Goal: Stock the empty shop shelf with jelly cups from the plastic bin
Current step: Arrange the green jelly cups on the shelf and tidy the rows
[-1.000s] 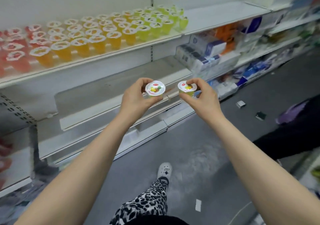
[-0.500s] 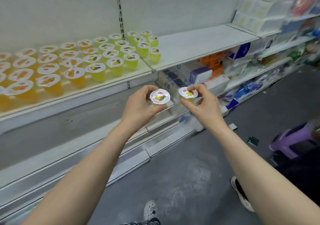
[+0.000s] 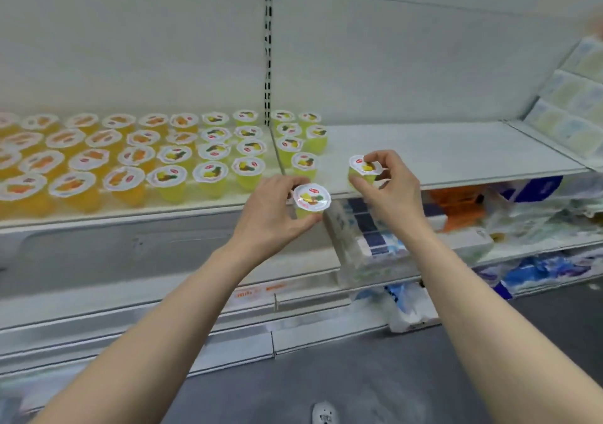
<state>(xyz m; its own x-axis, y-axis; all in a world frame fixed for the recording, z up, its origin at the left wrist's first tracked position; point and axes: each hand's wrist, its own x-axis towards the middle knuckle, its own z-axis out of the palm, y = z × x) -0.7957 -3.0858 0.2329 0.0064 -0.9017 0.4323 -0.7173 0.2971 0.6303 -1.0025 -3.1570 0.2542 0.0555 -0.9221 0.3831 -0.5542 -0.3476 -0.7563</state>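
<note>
My left hand (image 3: 272, 209) grips a yellow-green jelly cup (image 3: 310, 200) with a white foil lid, held just below the front edge of the white shelf (image 3: 456, 149). My right hand (image 3: 390, 188) pinches a second yellow-green jelly cup (image 3: 363, 169) at the shelf's front edge, right of the stocked rows. Several rows of jelly cups (image 3: 182, 159) fill the shelf's left part, orange at the left and yellow-green toward the middle. The shelf's right part is bare. The plastic bin is out of view.
Below the shelf lie packs of tissue and paper goods (image 3: 408, 240) on lower shelves. More pale packs (image 3: 574, 110) lean at the right edge. A slotted upright (image 3: 268, 48) splits the back panel. Grey floor (image 3: 359, 384) runs below, with a shoe tip (image 3: 324, 414).
The view has swung right and closer to the shelf. Both hands have risen with their cups to the shelf's front edge, the right one now higher than the left.
</note>
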